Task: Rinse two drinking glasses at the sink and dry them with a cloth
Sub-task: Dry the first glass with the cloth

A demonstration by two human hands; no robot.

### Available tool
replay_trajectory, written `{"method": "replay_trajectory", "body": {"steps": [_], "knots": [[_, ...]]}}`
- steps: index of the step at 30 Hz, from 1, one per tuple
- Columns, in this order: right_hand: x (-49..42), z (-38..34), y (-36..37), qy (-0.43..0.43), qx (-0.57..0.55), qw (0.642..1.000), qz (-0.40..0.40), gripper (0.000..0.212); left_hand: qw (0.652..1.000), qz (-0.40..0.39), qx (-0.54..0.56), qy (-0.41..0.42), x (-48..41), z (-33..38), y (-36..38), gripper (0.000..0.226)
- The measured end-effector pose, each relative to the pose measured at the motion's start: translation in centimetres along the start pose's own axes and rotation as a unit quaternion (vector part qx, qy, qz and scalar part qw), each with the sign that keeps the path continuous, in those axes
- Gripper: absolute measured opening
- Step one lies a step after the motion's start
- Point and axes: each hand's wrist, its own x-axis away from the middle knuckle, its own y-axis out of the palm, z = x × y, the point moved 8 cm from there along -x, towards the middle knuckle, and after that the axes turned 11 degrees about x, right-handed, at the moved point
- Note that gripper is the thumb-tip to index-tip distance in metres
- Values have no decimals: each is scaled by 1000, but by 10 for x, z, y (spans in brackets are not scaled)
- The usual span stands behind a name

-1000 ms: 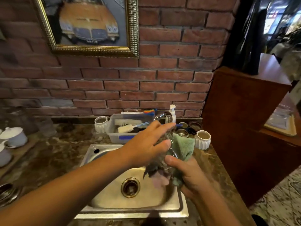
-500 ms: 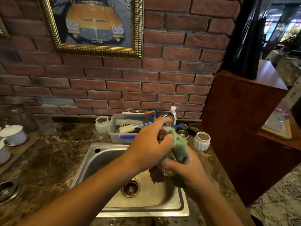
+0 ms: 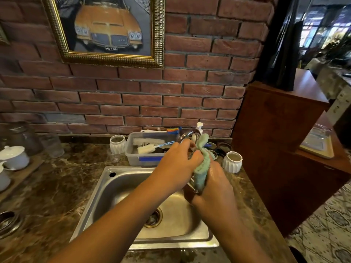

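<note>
Over the steel sink (image 3: 114,172), my left hand (image 3: 177,165) grips a clear drinking glass (image 3: 190,192), which is mostly hidden between my hands. Only its lower part shows, dark against the basin. My right hand (image 3: 218,186) presses a bunched green cloth (image 3: 201,168) against the glass from the right. The cloth's top end sticks up above my fingers. Another clear glass (image 3: 52,147) stands on the marble counter at the far left, beside a dark jar (image 3: 24,137).
The faucet (image 3: 187,134) arches just behind my hands. Behind the sink stands a plastic tub (image 3: 146,159) of brushes between two white ribbed cups (image 3: 117,144) (image 3: 232,162). White teapots (image 3: 14,156) are at the left, and a wooden cabinet (image 3: 275,139) stands close on the right.
The cloth went from hanging spread under the glass to bunched upright against it. My hands closed together around the glass. The view tilted up a little.
</note>
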Motion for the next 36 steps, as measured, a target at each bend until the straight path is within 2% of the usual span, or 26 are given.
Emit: {"method": "replay_trajectory", "body": {"steps": [1, 3, 5, 7, 8, 10, 11, 12, 13, 14, 16, 18, 19, 20, 24, 27, 29, 30, 31, 32, 33, 34, 35, 36], "knots": [[1, 1, 0, 6, -5, 1000, -1, 82, 1000, 5, 21, -1, 0, 1, 0, 26], [3, 5, 1, 32, -123, 991, -37, 80, 998, 23, 61, 16, 7, 6, -3, 21], [4, 7, 3, 60, -289, 950, -102, 66, 993, 22, 90, 67, 17, 17, -8, 26], [8, 5, 7, 91, -437, 876, -184, 56, 985, -18, 100, 140, 25, 32, -11, 36], [13, 3, 11, 107, -511, 823, -223, 60, 978, -43, 96, 179, 30, 39, -12, 39], [27, -2, 21, 157, -638, 697, -287, 87, 960, -86, 84, 254, 39, 50, -13, 43], [32, -6, 24, 173, -679, 647, -301, 95, 952, -104, 74, 277, 43, 52, -13, 45], [35, -12, 25, 172, -703, 619, -306, 97, 950, -117, 61, 283, 44, 50, -14, 46], [35, -15, 27, 161, -703, 622, -306, 94, 953, -123, 50, 274, 42, 46, -15, 47], [34, -17, 28, 158, -686, 644, -298, 86, 960, -119, 45, 249, 39, 38, -16, 48], [26, -14, 32, 163, -614, 730, -251, 68, 979, -76, 61, 177, 34, 19, -22, 52], [17, -10, 31, 162, -493, 834, -189, 50, 992, 17, 68, 108, 32, 1, -28, 56], [14, -9, 29, 153, -435, 875, -148, 43, 992, 63, 80, 75, 35, -7, -29, 57], [11, -8, 26, 148, -396, 900, -105, 43, 988, 98, 113, 40, 38, -13, -27, 58], [11, 3, 21, 161, -301, 940, 19, 70, 933, 142, 316, -97, 54, -41, -2, 69], [10, -6, 26, 100, -220, 970, 18, 68, 906, 145, 367, -152, 62, -57, 10, 60], [15, -6, 40, 113, -235, 964, -47, 65, 881, 150, 416, -167, 66, -68, 8, 57], [17, -2, 46, 142, -287, 944, -86, 56, 868, 146, 441, -176, 68, -75, 5, 60], [20, 5, 51, 198, -374, 899, -114, 42, 854, 143, 465, -183, 72, -81, 0, 62], [23, 13, 58, 272, -475, 826, -135, 30, 840, 139, 488, -192, 77, -88, -5, 61], [25, 23, 63, 339, -554, 747, -141, 29, 826, 133, 508, -204, 82, -95, -9, 59], [25, 30, 63, 378, -599, 693, -132, 32, 814, 126, 524, -215, 87, -102, -12, 58], [20, 39, 59, 394, -593, 693, -109, 33, 807, 117, 533, -224, 93, -108, -14, 59], [15, 42, 52, 391, -563, 723, -84, 32, 807, 110, 533, -230, 98, -111, -15, 63]]}}
